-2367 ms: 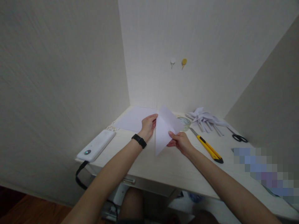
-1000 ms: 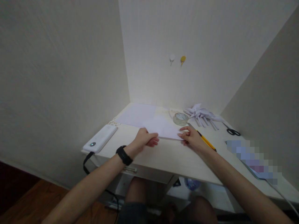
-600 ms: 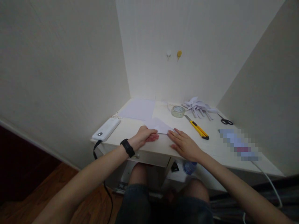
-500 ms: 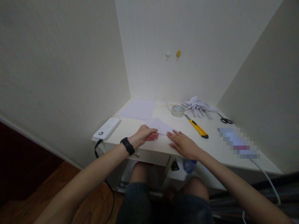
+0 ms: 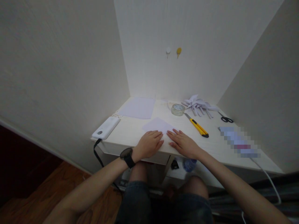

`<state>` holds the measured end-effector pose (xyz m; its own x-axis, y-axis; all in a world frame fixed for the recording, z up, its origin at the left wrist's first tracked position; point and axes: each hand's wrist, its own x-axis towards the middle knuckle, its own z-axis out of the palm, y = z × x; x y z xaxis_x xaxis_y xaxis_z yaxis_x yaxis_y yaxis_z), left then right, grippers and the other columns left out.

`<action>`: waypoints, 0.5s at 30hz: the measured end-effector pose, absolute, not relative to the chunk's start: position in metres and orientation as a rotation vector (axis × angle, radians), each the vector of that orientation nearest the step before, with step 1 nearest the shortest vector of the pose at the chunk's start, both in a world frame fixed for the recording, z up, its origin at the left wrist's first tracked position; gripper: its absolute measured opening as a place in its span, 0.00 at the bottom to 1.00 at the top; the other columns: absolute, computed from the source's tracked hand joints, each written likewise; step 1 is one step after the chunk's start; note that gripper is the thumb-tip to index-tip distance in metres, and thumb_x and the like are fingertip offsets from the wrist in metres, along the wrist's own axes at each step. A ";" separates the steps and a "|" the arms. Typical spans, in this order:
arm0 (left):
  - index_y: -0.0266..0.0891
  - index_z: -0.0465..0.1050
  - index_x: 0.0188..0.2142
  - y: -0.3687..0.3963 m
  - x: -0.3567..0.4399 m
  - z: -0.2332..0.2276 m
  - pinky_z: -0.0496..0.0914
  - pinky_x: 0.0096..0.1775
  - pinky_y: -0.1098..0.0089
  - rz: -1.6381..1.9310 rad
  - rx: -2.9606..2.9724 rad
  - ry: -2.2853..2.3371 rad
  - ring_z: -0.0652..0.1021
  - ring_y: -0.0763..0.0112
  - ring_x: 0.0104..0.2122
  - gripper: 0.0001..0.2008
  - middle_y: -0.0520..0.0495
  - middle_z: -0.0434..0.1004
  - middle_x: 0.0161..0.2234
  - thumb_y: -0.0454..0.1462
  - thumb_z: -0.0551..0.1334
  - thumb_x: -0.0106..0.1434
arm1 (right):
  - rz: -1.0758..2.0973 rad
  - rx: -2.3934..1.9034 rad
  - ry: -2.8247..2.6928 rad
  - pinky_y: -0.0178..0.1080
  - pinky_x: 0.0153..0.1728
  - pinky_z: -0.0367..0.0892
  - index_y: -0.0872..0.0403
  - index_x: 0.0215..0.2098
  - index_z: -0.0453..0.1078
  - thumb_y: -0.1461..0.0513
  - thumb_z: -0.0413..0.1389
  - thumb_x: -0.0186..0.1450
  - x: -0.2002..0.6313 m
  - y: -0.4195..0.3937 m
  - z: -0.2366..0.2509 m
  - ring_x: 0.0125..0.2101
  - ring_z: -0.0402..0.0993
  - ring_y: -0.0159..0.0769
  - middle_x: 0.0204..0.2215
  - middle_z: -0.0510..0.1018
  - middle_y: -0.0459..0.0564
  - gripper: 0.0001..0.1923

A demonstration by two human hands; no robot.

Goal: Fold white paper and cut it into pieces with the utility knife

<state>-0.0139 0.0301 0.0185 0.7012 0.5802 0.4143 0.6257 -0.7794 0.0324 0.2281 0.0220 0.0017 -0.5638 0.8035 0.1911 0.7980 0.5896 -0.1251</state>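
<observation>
A folded sheet of white paper [image 5: 158, 126] is being pressed flat on the desk [image 5: 210, 149], close to the front edge and slightly left of its middle; the step in hand appears to be the flattening of a fold. The left hand [image 5: 149, 144] is laid palm down with fingers spread on the near left part of the sheet, grasping nothing, and the right hand [image 5: 183, 143] is laid flat beside it on the near right part, likewise released and open. The folded paper is seen as a roughly triangular shape whose point is directed away from the person toward the back edge, with its long axis judged to run roughly from the front left toward the right. For the next move, a firm, even stroke along the crease would probably be called for, with the sheet kept from slipping. Further right, a roll of clear tape [image 5: 177, 109], a yellow utility knife [image 5: 197, 126] and black scissors [image 5: 226, 118] are lying untouched.
</observation>
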 end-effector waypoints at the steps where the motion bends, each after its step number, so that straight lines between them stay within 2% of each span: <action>1: 0.35 0.70 0.56 0.031 -0.015 0.016 0.66 0.57 0.57 -0.611 -2.803 -0.998 0.73 0.59 0.56 0.19 0.39 0.75 0.56 0.41 0.50 0.74 | 0.034 -1.327 -2.592 0.60 0.66 0.53 0.55 0.70 0.56 0.52 0.42 0.75 0.228 0.022 0.001 0.68 0.52 0.52 0.68 0.60 0.54 0.29; 5: 0.37 0.69 0.58 0.037 -0.023 0.018 0.66 0.56 0.57 -0.564 -2.845 -0.982 0.73 0.60 0.57 0.20 0.40 0.74 0.57 0.41 0.49 0.74 | 0.003 -1.325 -2.586 0.60 0.66 0.54 0.54 0.69 0.57 0.51 0.42 0.75 0.230 0.020 0.000 0.68 0.52 0.53 0.68 0.61 0.54 0.29; 11: 0.36 0.69 0.57 0.042 -0.031 0.024 0.67 0.54 0.55 -0.516 -2.887 -0.942 0.74 0.58 0.54 0.19 0.41 0.75 0.55 0.42 0.53 0.72 | -0.143 -1.214 -2.598 0.62 0.66 0.51 0.54 0.68 0.59 0.55 0.46 0.74 0.220 0.021 0.007 0.70 0.46 0.55 0.69 0.59 0.54 0.26; 15: 0.35 0.69 0.57 0.044 -0.034 0.022 0.68 0.55 0.57 -0.560 -2.928 -0.906 0.74 0.59 0.54 0.18 0.39 0.75 0.55 0.40 0.54 0.72 | -0.075 -1.208 -2.666 0.59 0.66 0.55 0.58 0.69 0.58 0.56 0.43 0.75 0.206 0.025 0.012 0.68 0.51 0.55 0.67 0.62 0.55 0.27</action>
